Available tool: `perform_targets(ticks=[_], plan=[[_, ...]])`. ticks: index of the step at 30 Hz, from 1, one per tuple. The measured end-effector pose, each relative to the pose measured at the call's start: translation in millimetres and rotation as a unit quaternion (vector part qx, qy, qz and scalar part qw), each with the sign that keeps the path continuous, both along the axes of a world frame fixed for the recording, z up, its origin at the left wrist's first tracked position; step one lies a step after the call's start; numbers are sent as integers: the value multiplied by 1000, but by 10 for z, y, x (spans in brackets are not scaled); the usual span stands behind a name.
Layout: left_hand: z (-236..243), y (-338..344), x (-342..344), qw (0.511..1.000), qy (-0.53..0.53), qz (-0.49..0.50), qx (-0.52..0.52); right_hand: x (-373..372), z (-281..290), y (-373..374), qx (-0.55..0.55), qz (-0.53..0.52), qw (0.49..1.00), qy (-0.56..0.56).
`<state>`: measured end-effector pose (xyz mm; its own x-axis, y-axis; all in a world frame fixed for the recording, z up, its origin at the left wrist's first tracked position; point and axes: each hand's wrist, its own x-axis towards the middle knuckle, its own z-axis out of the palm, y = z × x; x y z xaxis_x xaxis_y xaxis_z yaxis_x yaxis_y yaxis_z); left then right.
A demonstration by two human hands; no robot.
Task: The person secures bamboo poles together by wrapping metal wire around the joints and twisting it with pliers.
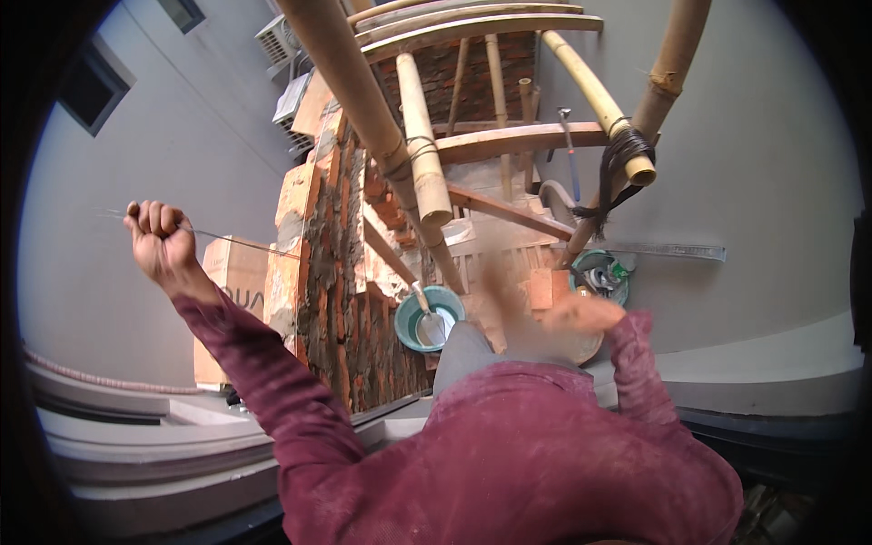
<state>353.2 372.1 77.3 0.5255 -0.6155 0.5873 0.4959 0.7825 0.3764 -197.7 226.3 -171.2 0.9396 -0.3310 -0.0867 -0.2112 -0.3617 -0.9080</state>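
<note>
My left hand (162, 236) is raised at the far left in a fist around a thin metal wire (236, 242), which runs rightward toward the brick wall (320, 272). My right hand (581, 313) is smeared by motion at lower right of centre, in front of loose bricks (548, 283) and near a green bucket of items (609, 272); whether it holds anything is unclear. Below the hanging bamboo poles (422, 173), a teal basin (407, 329) holds a trowel (430, 322) beside my grey-trousered leg.
Bamboo and timber scaffolding (472, 18) spans overhead, with black cord (613, 159) lashed at the right. A blue-handled hammer (570, 163) hangs on it. A cardboard box (227, 336) stands behind the brick wall. Grey walls (745, 182) flank both sides, with air-conditioning units (282, 41) at left.
</note>
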Motion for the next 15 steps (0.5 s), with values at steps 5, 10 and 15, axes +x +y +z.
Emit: perform_targets(ticks=[5,10,15], plan=[[-103,223,639,988,120,91,33,-190,18,170,140,-117,941,-284],[-319,-257,-1180,997,4,-77,-24,-334,-737,-446,-152,-493,852,-89],[-198,-180,-878,996,-22,77,-24,-291,-1490,-41,-271,-392,877,-63]])
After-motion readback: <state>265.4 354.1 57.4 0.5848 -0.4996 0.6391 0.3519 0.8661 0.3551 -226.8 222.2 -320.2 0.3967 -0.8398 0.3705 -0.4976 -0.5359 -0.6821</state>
